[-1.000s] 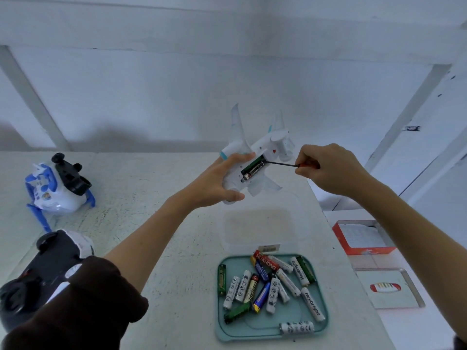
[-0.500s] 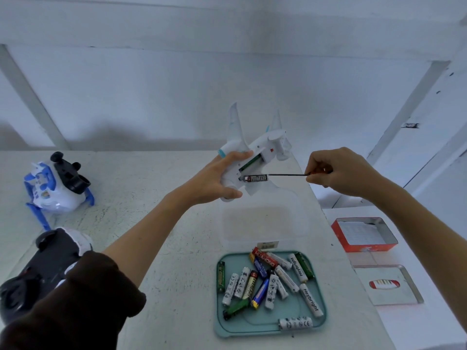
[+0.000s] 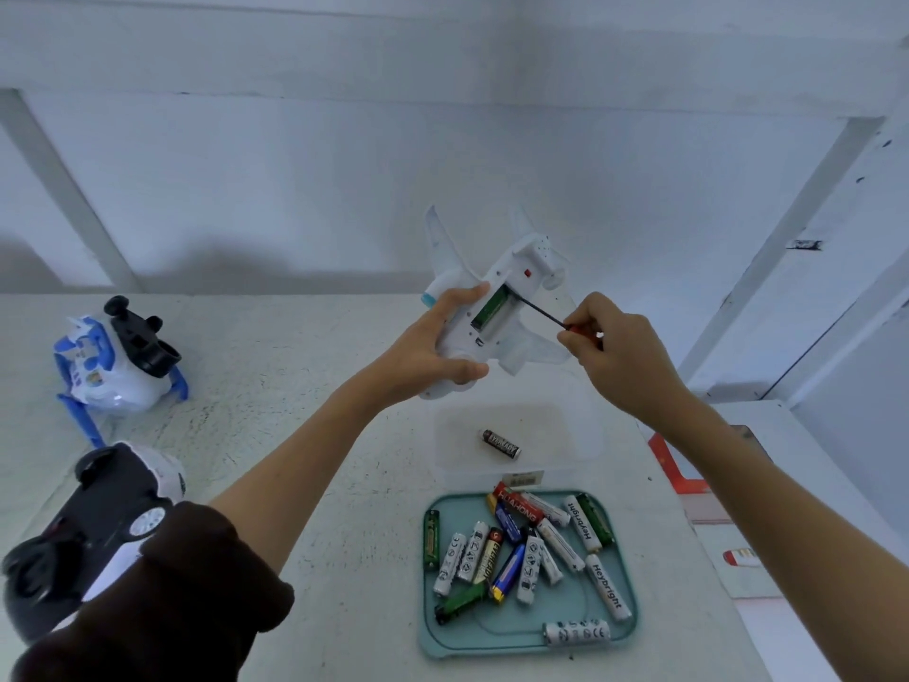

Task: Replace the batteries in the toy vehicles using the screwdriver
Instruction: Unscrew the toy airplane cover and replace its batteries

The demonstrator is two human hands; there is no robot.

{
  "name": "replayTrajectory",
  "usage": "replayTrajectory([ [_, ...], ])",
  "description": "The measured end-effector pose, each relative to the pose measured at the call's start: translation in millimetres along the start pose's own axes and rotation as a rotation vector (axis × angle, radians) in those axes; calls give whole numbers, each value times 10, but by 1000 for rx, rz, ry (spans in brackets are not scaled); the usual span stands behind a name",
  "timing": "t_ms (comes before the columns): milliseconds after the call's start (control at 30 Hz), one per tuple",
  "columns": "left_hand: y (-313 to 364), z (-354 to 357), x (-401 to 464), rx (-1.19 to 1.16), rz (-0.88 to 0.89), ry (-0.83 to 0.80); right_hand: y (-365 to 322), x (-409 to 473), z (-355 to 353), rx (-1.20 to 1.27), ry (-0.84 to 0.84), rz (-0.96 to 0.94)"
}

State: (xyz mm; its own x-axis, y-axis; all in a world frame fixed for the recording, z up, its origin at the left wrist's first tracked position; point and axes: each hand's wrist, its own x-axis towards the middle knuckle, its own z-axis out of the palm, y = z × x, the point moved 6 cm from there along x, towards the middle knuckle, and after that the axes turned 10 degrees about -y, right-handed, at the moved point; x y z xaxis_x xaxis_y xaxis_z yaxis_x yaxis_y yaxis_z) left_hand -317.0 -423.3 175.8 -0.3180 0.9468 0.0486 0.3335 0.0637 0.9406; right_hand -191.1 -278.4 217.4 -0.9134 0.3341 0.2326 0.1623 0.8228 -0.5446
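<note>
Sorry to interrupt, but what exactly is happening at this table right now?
A person is swapping batteries in a toy plane. The left hand holds it belly up, while the right hand works a screwdriver into its open battery bay, where a green battery sits. One black battery lies in the clear tub; the teal tray holds many more.

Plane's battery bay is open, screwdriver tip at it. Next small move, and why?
Probably lever the green battery out with the screwdriver in the right hand. It still sits in the bay of the toy plane that the left hand holds, and one battery already lies in the clear tub below.
</note>
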Motion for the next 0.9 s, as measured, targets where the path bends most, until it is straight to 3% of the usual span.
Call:
replayTrajectory([
  [133,-23,15,0,-81,-2,15,-2,-13,28,56,23,-12],
  [500,58,-13,0,19,13,-60,127,13,-149,159,-45,6],
  [900,67,-51,104,114,24,-54,192,-84,-216,57,-69,1],
])
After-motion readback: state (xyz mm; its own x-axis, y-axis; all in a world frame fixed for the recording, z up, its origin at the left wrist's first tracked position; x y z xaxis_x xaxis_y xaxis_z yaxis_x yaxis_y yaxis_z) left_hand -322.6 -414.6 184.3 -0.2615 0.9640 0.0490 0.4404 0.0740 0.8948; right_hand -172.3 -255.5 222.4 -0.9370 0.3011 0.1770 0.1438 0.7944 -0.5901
